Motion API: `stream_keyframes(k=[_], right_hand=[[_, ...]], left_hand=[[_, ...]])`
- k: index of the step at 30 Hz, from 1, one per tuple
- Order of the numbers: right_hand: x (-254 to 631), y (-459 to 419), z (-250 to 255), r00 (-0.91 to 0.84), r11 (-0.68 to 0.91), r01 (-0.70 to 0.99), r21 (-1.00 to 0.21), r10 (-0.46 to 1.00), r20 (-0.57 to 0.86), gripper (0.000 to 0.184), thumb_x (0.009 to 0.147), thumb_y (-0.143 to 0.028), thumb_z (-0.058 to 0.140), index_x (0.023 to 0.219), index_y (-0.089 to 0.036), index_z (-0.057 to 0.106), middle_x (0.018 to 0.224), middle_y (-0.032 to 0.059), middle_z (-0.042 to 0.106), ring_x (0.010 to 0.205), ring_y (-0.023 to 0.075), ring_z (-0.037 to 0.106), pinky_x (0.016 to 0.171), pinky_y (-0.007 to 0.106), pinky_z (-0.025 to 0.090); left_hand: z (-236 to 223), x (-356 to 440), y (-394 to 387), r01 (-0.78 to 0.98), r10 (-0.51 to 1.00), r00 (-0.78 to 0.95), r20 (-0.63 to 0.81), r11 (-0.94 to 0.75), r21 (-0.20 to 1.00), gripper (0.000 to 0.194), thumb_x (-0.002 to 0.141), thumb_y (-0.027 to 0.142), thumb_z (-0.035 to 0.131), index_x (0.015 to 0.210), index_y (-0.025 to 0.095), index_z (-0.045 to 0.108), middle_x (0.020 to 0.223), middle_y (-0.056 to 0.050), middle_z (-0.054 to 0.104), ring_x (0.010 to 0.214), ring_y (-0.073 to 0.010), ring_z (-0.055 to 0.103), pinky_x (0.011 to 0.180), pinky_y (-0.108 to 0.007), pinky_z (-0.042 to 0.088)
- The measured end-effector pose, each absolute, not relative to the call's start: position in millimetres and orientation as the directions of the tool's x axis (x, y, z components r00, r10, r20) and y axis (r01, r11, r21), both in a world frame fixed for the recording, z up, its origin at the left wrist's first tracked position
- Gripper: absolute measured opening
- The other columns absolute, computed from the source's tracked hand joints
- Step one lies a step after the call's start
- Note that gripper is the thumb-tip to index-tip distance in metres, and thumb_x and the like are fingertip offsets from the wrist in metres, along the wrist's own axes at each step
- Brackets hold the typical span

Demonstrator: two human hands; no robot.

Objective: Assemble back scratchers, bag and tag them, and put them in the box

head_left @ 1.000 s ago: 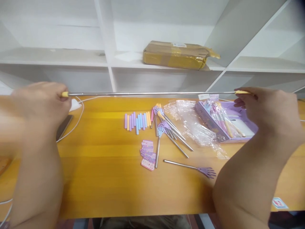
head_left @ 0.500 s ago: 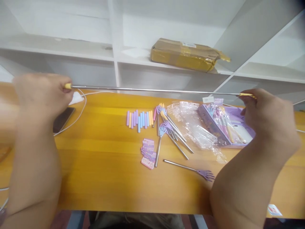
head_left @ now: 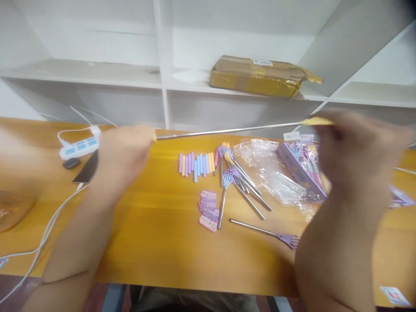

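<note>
A telescopic back scratcher (head_left: 227, 130) stretches between my two hands above the table, its thin metal rod sloping slightly up to the right. My left hand (head_left: 126, 149) is closed round its left end, where only a bit of yellow shows. At the other end, my right hand (head_left: 357, 145), blurred, grips the yellow end piece. Below lie several more back scratchers (head_left: 242, 184) in a pile, with purple, blue and yellow heads. A separate purple one (head_left: 287, 241) lies nearer me. Left of the pile is a row of pastel tubes (head_left: 196, 165), with pink and purple cards (head_left: 209, 211) below.
Crumpled clear plastic bags (head_left: 276, 177) lie beside a purple box (head_left: 300, 173) holding wrapped back scratchers, partly hidden by my right arm. A power strip (head_left: 79, 147), a phone (head_left: 87, 168) and white cables are at left. A taped carton (head_left: 260, 76) sits on the white shelf behind.
My left hand has moved right, towards my right hand, and the rod showing between them is shorter. The power strip has come into view. The camera view has shifted slightly.
</note>
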State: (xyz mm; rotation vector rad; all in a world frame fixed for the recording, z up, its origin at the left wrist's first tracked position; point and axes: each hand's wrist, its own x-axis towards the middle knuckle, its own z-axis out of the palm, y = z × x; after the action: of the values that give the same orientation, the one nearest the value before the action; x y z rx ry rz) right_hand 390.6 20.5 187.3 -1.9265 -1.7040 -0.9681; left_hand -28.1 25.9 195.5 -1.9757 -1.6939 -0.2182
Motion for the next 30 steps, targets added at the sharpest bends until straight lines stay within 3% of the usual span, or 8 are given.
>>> stream_keyframes(k=[3, 5, 13, 20, 24, 30], right_hand=[[292.5, 0.1, 179.0, -0.219, 0.128, 0.974, 0.189, 0.756, 0.617, 0.033, 0.102, -0.012, 0.046, 0.114, -0.020, 0.075, 0.081, 0.0063, 0.070, 0.069, 0.0153, 0.051, 0.065, 0.031, 0.027], [250.8, -10.5, 171.5, -0.290, 0.215, 0.957, 0.196, 0.761, 0.580, 0.032, 0.098, -0.005, 0.044, 0.104, -0.020, 0.072, 0.075, 0.0026, 0.063, 0.062, 0.0135, 0.040, 0.063, 0.031, 0.022], [256.2, -7.7, 164.5, -0.376, 0.285, 0.926, 0.248, 0.772, 0.513, 0.033, 0.090, -0.001, 0.044, 0.100, -0.020, 0.069, 0.072, -0.0005, 0.056, 0.059, 0.0147, 0.021, 0.060, 0.033, 0.014], [254.3, -8.8, 160.9, -0.402, 0.312, 0.914, 0.260, 0.787, 0.469, 0.028, 0.090, -0.003, 0.045, 0.096, -0.020, 0.067, 0.070, 0.0002, 0.055, 0.057, 0.0146, 0.020, 0.059, 0.033, 0.011], [251.8, -11.7, 165.6, -0.378, 0.307, 0.921, 0.238, 0.850, 0.367, 0.030, 0.092, -0.003, 0.044, 0.101, -0.020, 0.066, 0.072, 0.0014, 0.060, 0.055, 0.0141, 0.028, 0.060, 0.033, 0.012], [244.1, -17.5, 175.9, -0.377, 0.362, 0.925, 0.114, 0.912, 0.162, 0.029, 0.114, -0.028, 0.039, 0.132, -0.019, 0.060, 0.080, 0.0050, 0.072, 0.058, 0.0164, 0.050, 0.060, 0.032, 0.015]], left_hand=[[180.0, 2.7, 13.1, 0.950, 0.877, 0.276, 0.393, -0.188, -0.249, 0.023, 0.092, 0.011, 0.046, 0.086, 0.022, 0.064, 0.073, -0.006, 0.061, 0.066, -0.0244, 0.055, 0.060, -0.036, 0.018], [176.1, 10.4, 7.3, 0.944, 0.881, 0.300, 0.366, -0.217, -0.250, 0.022, 0.091, 0.009, 0.046, 0.082, 0.021, 0.062, 0.071, -0.005, 0.061, 0.064, -0.0233, 0.056, 0.058, -0.036, 0.017], [176.6, 11.9, 7.2, 0.922, 0.896, 0.340, 0.285, -0.258, -0.289, 0.022, 0.093, 0.007, 0.046, 0.084, 0.021, 0.061, 0.072, -0.005, 0.063, 0.062, -0.0228, 0.059, 0.055, -0.035, 0.017], [174.1, 14.0, 6.9, 0.917, 0.892, 0.347, 0.289, -0.258, -0.305, 0.023, 0.092, 0.006, 0.047, 0.081, 0.020, 0.062, 0.069, -0.006, 0.062, 0.063, -0.0244, 0.062, 0.055, -0.035, 0.017], [174.4, 10.8, 8.7, 0.914, 0.878, 0.359, 0.316, -0.262, -0.310, 0.024, 0.091, 0.006, 0.047, 0.078, 0.021, 0.061, 0.067, -0.006, 0.061, 0.062, -0.0240, 0.061, 0.055, -0.035, 0.016], [183.0, -9.1, 21.3, 0.866, 0.846, 0.457, 0.275, -0.352, -0.356, 0.023, 0.091, 0.008, 0.049, 0.074, 0.022, 0.058, 0.067, -0.006, 0.062, 0.063, -0.0245, 0.061, 0.057, -0.036, 0.018]])
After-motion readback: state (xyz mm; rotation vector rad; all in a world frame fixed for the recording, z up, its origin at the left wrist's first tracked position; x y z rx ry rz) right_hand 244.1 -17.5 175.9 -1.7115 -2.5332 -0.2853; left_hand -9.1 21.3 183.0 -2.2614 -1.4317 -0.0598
